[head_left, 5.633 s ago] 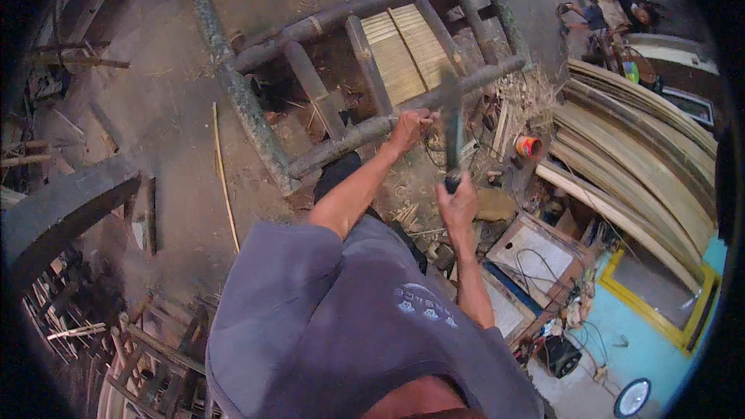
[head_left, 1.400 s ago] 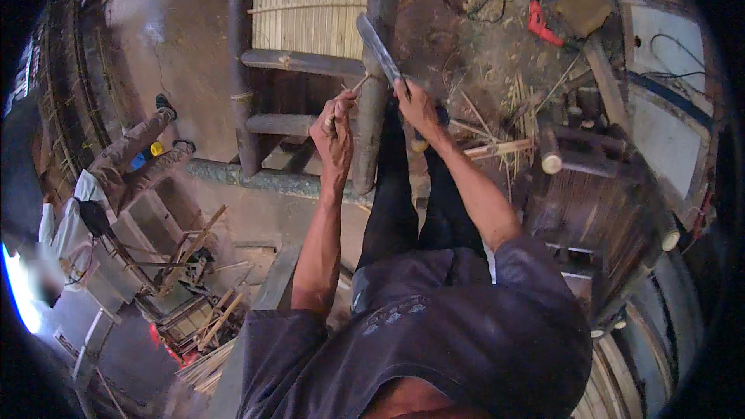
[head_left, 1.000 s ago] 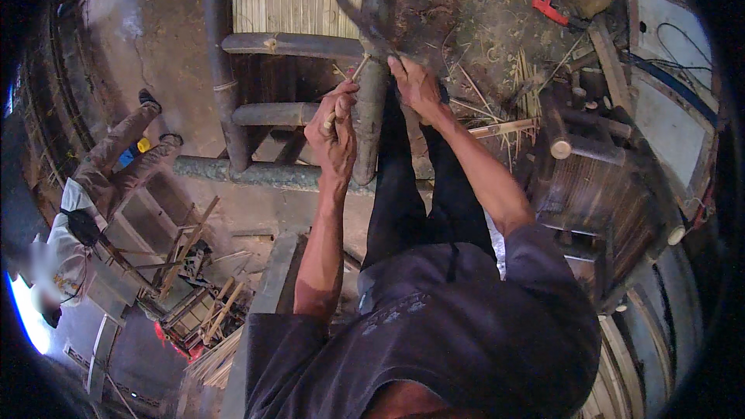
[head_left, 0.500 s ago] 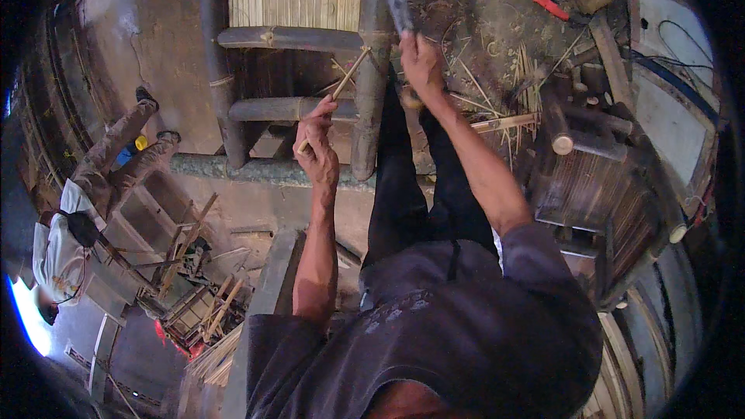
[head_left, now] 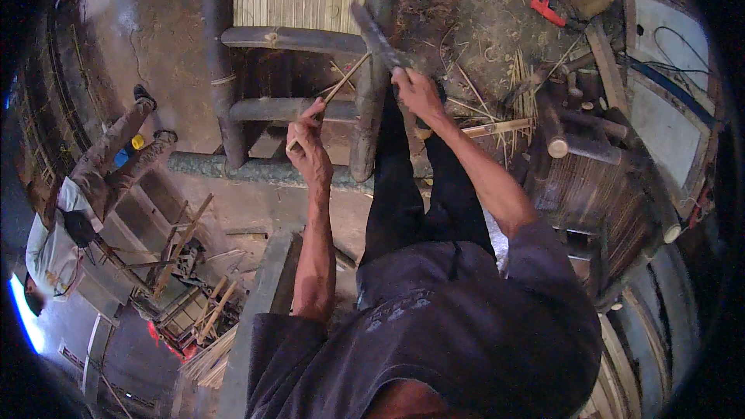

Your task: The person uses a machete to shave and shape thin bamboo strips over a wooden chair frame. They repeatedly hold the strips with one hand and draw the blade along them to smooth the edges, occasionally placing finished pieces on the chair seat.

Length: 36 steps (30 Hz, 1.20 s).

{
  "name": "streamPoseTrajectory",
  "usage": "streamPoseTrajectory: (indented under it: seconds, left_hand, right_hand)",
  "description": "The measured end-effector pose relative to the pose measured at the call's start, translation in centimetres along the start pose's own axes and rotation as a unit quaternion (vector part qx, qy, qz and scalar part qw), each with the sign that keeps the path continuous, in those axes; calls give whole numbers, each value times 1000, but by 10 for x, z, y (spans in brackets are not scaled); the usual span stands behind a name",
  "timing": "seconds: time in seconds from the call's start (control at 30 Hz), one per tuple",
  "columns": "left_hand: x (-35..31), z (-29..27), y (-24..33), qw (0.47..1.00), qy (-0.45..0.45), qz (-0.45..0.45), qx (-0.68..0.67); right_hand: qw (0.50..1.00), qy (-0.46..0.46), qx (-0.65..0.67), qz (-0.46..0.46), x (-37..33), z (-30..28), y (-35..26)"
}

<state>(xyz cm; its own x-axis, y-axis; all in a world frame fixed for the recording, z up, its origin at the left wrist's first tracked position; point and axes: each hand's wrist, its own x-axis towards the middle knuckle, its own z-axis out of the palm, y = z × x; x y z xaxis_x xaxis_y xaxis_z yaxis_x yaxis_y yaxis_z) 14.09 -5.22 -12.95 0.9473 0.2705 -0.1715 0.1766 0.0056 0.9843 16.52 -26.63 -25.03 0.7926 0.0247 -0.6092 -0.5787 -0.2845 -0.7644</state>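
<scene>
My left hand (head_left: 310,147) is closed around a thin bamboo stick (head_left: 347,79), which slants up and to the right. The stick's far end reaches the right-hand post of a dark bamboo chair frame (head_left: 291,40). My right hand (head_left: 419,96) grips a broad-bladed knife (head_left: 375,37) by its handle. Its dark blade points away and to the left, over that same post, just above the stick's far end. Whether blade and stick touch I cannot tell. A panel of pale bamboo slats (head_left: 299,0) fills the frame's far part.
A red power drill (head_left: 546,3) lies on the floor at the far right, near scattered bamboo strips (head_left: 521,81). Another dark bamboo chair (head_left: 590,178) stands at my right. A person (head_left: 66,225) is at the left, near a pile of wood scraps (head_left: 190,310).
My right hand has come nearer to me, and the knife has swung down and left toward the stick's far end. My left hand keeps its hold, shifted slightly.
</scene>
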Motion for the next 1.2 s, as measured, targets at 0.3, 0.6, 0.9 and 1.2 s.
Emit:
streamPoseTrajectory:
  seconds: [0.3, 0.6, 0.9, 1.2]
  left_hand:
    - [19, 149, 42, 842, -338, 213, 363]
    - [-42, 184, 72, 877, -351, 269, 188]
    - [-38, 141, 66, 898, -375, 194, 121]
    - [-9, 78, 109, 969, 19, -117, -215]
  right_hand:
    - [934, 36, -288, -210, -153, -41, 30]
    - [936, -35, -324, -132, -56, 75, 6]
    - [942, 87, -300, -121, -49, 55, 7]
    - [973, -60, -104, -197, -117, -9, -24]
